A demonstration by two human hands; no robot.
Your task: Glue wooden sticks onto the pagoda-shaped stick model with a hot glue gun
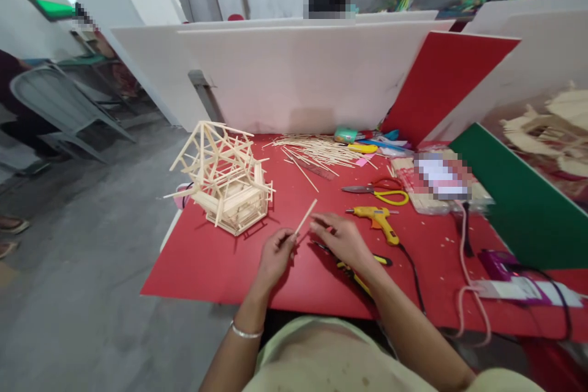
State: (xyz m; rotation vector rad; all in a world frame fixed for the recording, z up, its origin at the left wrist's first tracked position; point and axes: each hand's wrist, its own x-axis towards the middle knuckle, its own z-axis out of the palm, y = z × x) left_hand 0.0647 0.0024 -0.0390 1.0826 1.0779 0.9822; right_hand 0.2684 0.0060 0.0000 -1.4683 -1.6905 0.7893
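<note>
Both hands meet over the red tabletop: the left hand pinches the lower end of one thin wooden stick, fingers closed on it, while the right hand – fingers loosely curled – touches it just beside. One stick house, one glue gun, one pair of scissors – and a loose stick pile, too many to count.

A craft workshop: beside the stick-built model house on the red surface lie loose sticks, scissors and a glue gun.
</note>
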